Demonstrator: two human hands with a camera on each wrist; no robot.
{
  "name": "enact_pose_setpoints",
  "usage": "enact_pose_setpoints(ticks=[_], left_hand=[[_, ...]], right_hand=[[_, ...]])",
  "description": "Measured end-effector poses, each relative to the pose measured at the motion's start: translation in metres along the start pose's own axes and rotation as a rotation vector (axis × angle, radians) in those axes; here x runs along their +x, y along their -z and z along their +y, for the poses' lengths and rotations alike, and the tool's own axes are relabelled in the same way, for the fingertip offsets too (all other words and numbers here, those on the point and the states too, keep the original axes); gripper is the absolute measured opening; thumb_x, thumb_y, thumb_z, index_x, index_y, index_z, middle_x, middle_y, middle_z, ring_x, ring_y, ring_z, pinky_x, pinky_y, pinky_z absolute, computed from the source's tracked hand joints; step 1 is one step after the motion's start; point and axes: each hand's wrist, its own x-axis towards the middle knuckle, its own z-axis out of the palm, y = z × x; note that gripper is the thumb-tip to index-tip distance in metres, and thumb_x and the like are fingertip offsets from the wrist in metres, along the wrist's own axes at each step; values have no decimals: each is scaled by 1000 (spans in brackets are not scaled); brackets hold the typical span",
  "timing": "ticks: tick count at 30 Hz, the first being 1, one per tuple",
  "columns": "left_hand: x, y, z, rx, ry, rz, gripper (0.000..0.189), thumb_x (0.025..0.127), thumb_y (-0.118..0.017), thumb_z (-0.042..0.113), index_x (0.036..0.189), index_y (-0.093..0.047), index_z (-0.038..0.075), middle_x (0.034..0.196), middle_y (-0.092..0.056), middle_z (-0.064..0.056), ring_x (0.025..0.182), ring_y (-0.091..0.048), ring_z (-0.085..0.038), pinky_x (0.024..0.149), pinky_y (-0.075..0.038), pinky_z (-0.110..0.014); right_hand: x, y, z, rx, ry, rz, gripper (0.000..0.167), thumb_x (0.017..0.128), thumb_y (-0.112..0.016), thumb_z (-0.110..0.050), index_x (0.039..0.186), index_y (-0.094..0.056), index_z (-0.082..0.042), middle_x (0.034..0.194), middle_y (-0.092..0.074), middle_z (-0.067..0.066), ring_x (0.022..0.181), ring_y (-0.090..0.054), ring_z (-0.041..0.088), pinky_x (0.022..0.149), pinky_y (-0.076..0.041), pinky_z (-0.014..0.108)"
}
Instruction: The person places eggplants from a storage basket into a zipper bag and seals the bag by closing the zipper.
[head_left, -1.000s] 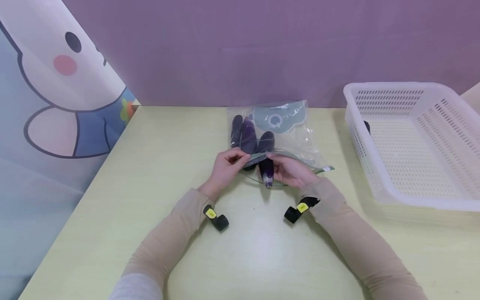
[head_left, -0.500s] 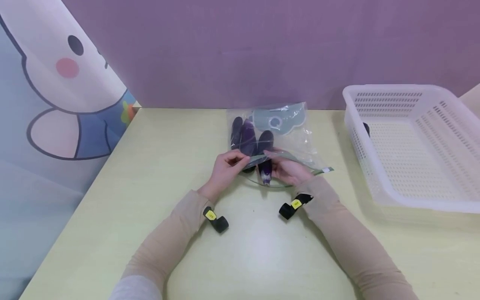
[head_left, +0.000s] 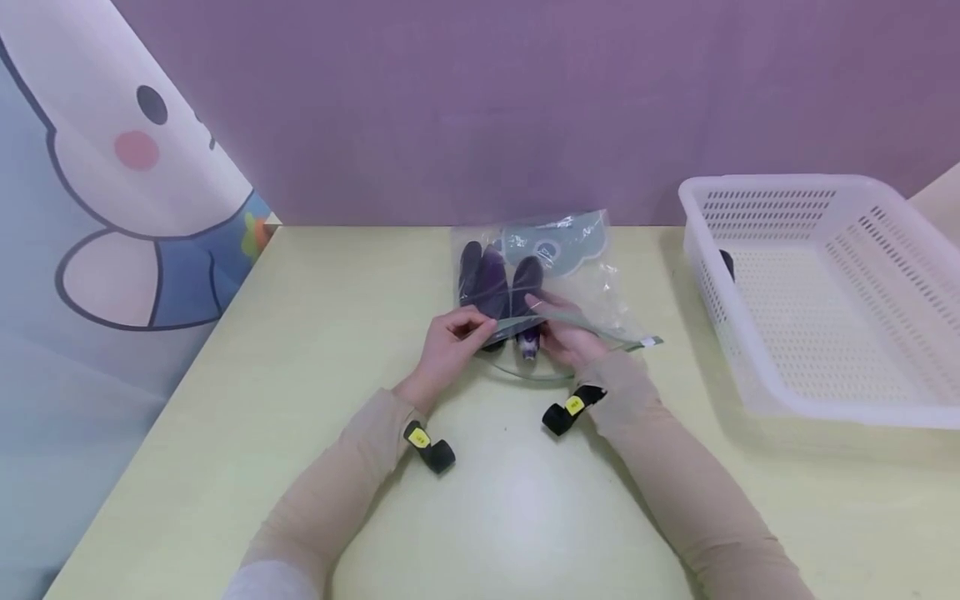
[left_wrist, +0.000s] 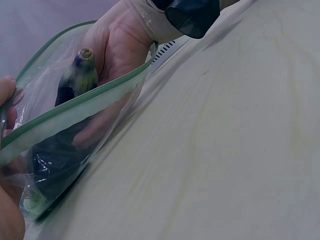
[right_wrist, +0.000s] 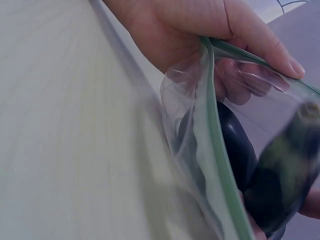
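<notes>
A clear zip bag (head_left: 573, 287) with a green-edged mouth lies at the back middle of the table, its mouth spread toward me. Two dark eggplants (head_left: 489, 279) lie side by side in its left part. My left hand (head_left: 447, 350) pinches the bag's rim between thumb and fingers. My right hand (head_left: 566, 337) reaches through the mouth and holds a third eggplant (head_left: 527, 279). Its stem end (left_wrist: 86, 56) points back out toward me in the left wrist view. In the right wrist view, the left thumb lies over the green zip strip (right_wrist: 220, 142).
A white perforated plastic basket (head_left: 780, 367) stands on the right side of the table (head_left: 487, 517). Near its left wall shows a small black object (head_left: 727, 264). A purple wall rises behind the table, and a cartoon-printed cloth hangs at the left.
My right hand has pushed the third eggplant farther into the bag, away from me, and shifted slightly left. The left hand keeps its pinch on the rim.
</notes>
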Motion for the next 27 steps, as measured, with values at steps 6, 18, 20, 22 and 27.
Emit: enact_pose_setpoints(ticks=[6,18,20,22,27], left_hand=[[2,0,1,12,-16,-13,9,85,-64,-3,84,-66,-12,72,-59,11,66,-49,-6,61,-41,-18],[3,0,0,9,-14,-16,9,85,-64,-3,84,-66,-12,71,-58,10,65,-49,-6,60,-41,-18],[3,0,0,8,-9,-14,9,85,-64,-3,84,-66,-13,71,-58,10,65,-49,-6,60,-41,-18],[3,0,1,7,-7,-10,9,85,-64,-4,85,-66,-13,71,-58,10,65,-49,-5,61,-41,-18],[1,0,2,10,-2,2,9,84,-64,-5,85,-65,-13,71,-58,11,65,-50,-4,61,-42,-17]], right_hand=[[4,-3,-2,9,44,40,47,100,-44,-11,144,-31,1,138,-48,18,89,-59,3,81,-49,14],[13,-12,-4,-209,39,142,50,96,-51,-10,143,-37,-5,124,-61,14,86,-60,9,75,-48,17],[14,-13,-4,-308,50,174,52,94,-53,-11,144,-36,-8,139,-49,17,104,-60,17,88,-48,23],[15,-14,-4,-427,61,196,54,94,-55,-14,145,-36,-9,142,-46,17,118,-54,25,99,-43,31],[15,-12,-4,-719,90,187,57,95,-54,-23,146,-34,-11,138,-49,21,123,-49,33,107,-35,39]])
